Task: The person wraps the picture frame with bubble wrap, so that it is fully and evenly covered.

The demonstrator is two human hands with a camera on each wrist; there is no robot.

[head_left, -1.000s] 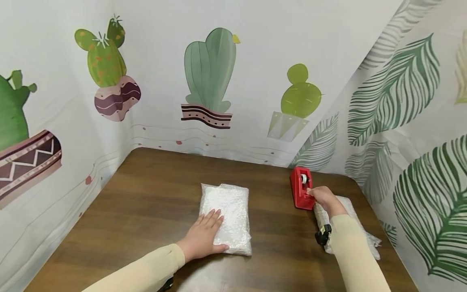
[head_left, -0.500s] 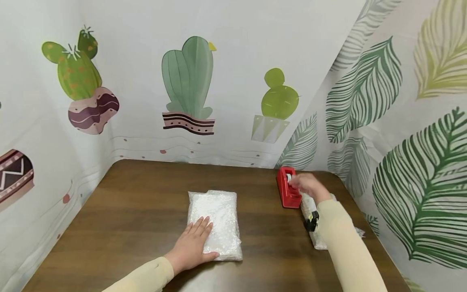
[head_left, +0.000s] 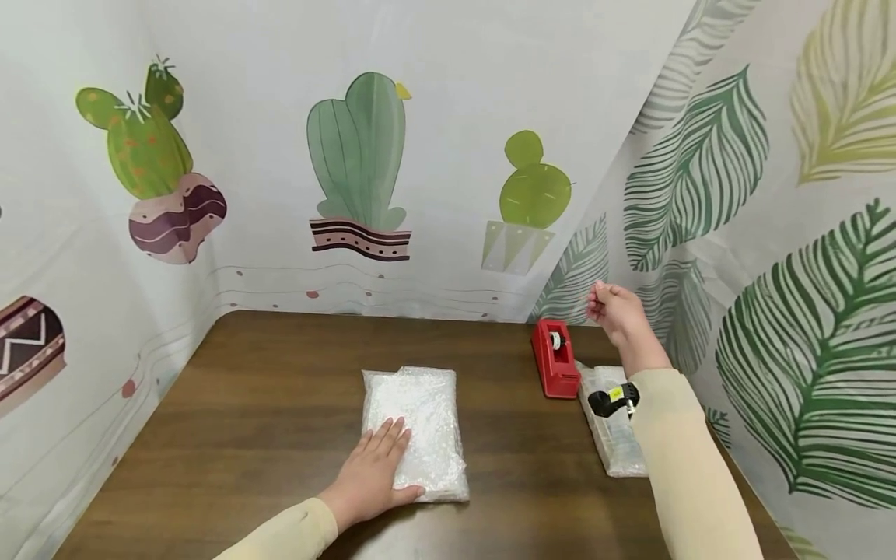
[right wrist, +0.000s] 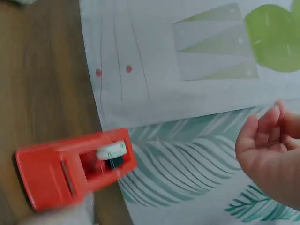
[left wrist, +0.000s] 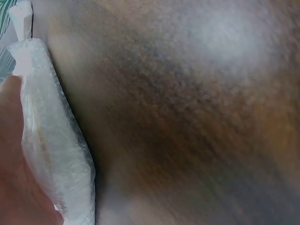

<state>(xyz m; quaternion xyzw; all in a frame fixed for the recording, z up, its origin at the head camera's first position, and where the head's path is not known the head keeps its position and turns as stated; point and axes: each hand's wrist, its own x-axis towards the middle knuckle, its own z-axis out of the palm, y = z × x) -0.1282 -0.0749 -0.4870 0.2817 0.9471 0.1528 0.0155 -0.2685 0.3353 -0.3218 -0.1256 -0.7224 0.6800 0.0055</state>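
Observation:
My left hand [head_left: 369, 476] lies flat with spread fingers on a bubble-wrapped flat package [head_left: 427, 435] at the middle of the table. In the left wrist view, that package [left wrist: 56, 140] shows its plastic-covered edge beside the hand [left wrist: 18, 164]. Raised above and right of the red tape dispenser [head_left: 556, 373] is my right hand [head_left: 621, 317], its fingers curled and thumb against them. In the right wrist view the hand [right wrist: 272, 145] is apart from the dispenser [right wrist: 47, 176], whose small tape roll [right wrist: 111, 151] shows. I cannot tell whether a clear strip is pinched in the fingertips.
A second plastic-wrapped package [head_left: 616, 443] lies right of the dispenser, partly hidden beneath my right forearm. The brown wooden table [head_left: 280, 389] meets a printed wall cloth [head_left: 448, 257] at its back and sides.
My right hand has left the front of the tape dispenser and risen up and to the right. The left hand stays on the package. The head view has shifted slightly rightward.

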